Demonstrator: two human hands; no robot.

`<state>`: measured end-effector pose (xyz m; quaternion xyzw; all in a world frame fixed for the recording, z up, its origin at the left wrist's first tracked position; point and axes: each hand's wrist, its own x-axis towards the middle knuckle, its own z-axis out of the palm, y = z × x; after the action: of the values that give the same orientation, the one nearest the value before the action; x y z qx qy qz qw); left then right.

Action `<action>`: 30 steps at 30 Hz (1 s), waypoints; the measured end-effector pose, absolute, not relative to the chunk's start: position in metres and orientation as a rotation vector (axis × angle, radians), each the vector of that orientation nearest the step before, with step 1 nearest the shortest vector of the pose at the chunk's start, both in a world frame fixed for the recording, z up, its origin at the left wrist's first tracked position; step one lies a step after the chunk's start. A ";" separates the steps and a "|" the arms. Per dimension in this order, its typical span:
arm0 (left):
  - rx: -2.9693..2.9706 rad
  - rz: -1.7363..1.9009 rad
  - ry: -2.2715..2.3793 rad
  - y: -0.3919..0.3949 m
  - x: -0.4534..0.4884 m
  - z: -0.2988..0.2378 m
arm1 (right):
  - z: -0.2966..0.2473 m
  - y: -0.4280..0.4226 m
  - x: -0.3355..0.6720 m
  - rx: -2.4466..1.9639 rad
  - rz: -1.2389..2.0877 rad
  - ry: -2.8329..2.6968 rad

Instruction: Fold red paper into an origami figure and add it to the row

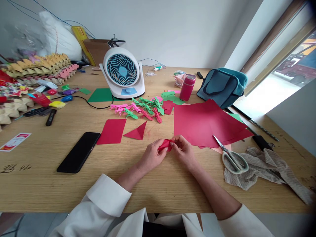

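Both of my hands meet low over the wooden table (158, 187) on a small folded piece of red paper (166, 144). My left hand (151, 156) pinches its left end with closed fingers. My right hand (183, 149) grips its right end, fingers curled over it. Just beyond lie a red paper triangle (136, 132) and a red paper square (112, 131). A stack of large red sheets (204, 122) spreads out to the right of my hands. Finished pink, green and red folded paper figures (140, 109) lie in a loose pile farther back.
A black phone (79, 152) lies left of my hands. Scissors (230, 156) rest on the red sheets' edge beside a crumpled beige cloth (266, 169). Farther back stand a white desk fan (122, 73), a red bottle (187, 87) and a teal bag (223, 86). Paper crafts (39, 69) crowd the far left.
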<state>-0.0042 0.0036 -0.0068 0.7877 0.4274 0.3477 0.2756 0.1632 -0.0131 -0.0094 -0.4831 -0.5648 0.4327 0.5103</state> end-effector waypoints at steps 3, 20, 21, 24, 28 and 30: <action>2.127 0.927 1.138 0.004 -0.004 -0.008 | -0.008 -0.013 0.163 -1.200 1.010 -1.382; 2.500 0.688 1.095 0.004 -0.006 -0.013 | -0.018 -0.009 0.167 -1.201 1.015 -1.313; 2.514 0.672 1.074 0.004 -0.005 -0.013 | -0.018 -0.008 0.167 -1.210 1.007 -1.314; 2.467 0.696 1.023 0.003 -0.005 -0.009 | -0.018 -0.008 0.167 -1.219 1.003 -1.326; 2.275 0.833 1.011 0.004 -0.005 -0.004 | -0.016 -0.009 0.166 -1.193 1.048 -1.312; 2.198 0.868 1.042 0.004 -0.006 -0.005 | -0.015 -0.010 0.166 -1.179 1.069 -1.304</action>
<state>-0.0058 0.0041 -0.0048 0.8180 0.3878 0.3230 0.2758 0.1655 -0.0097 -0.0149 -0.4910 -0.5430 0.4452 0.5156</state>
